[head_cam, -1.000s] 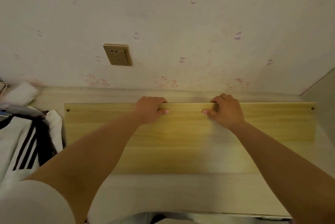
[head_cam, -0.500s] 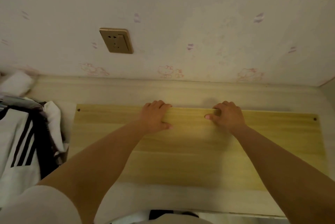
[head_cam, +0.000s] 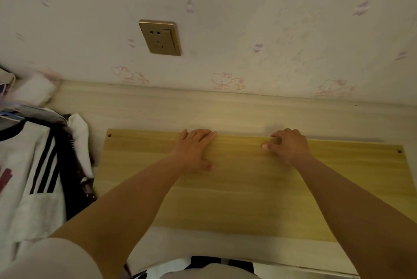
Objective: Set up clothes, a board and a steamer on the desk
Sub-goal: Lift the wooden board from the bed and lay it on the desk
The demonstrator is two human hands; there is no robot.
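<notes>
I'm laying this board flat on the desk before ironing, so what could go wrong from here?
The right hand has fingers curled over the board at its far edge; they might get pinched against the desk. The clothes lie close to the board's left end, so sliding it left could catch or bunch them.

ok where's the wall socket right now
In the head view the socket is on the wall, left of centre, above the desk and the board's far left corner.

Pale wallpaper (head_cam: 248, 19) with faint pink cartoon cats runs behind a light wood desk (head_cam: 203, 109); a gold socket (head_cam: 160, 37) sits on it, under dim, warm light.
</notes>
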